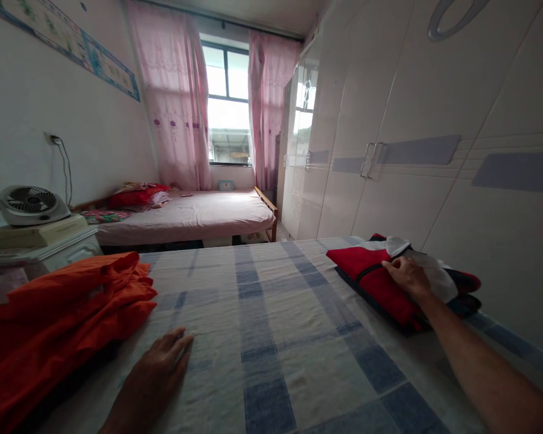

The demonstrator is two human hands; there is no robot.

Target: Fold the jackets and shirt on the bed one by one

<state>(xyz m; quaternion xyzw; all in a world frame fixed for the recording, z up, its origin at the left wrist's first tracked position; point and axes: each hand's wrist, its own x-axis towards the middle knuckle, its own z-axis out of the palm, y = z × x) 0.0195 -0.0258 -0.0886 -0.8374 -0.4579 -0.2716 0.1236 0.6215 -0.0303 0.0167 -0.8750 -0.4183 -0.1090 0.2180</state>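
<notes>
My left hand rests flat on the checked bed sheet, its fingers stretched out, holding nothing. Beside it at the left lies a loose pile of orange clothing, with something dark beneath. My right hand is on a folded red, white and black jacket at the bed's right side. Thumb and fingers look pinched on the jacket's upper layer, near a dark stripe. The jacket lies flat on a stack of dark folded fabric, and my wrist covers part of it.
White wardrobe doors stand along the right. A second bed with red bedding is beyond, below the window and pink curtains. A small fan sits on a bedside cabinet at the left.
</notes>
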